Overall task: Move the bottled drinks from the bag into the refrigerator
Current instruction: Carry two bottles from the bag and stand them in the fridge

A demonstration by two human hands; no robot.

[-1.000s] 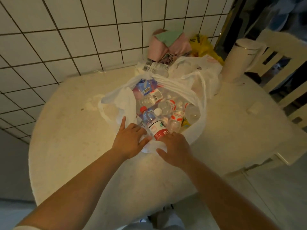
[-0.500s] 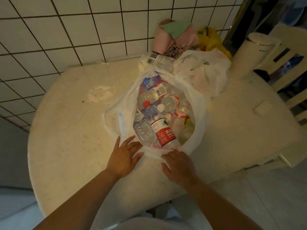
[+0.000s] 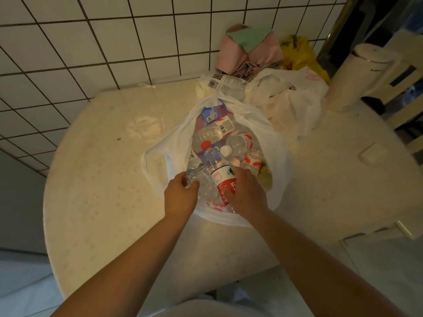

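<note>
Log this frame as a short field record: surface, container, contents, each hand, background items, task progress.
surface: round pale table against a tiled wall
container: white plastic bag, mouth open
contents: many water bottles, lying mixed
left hand: gripping a clear bottle
right hand: gripping the red-label bottle
background: second white bag, pink cloth, white canister
progress: bottles in bag; refrigerator not in view

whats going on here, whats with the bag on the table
A person is reaching into a white plastic bag full of bottled drinks on a round table. The right hand grips a red-labelled water bottle with a white cap; the left hand holds a clear bottle beside it. Both bottles are still inside the bag, and no refrigerator is in view.
</note>
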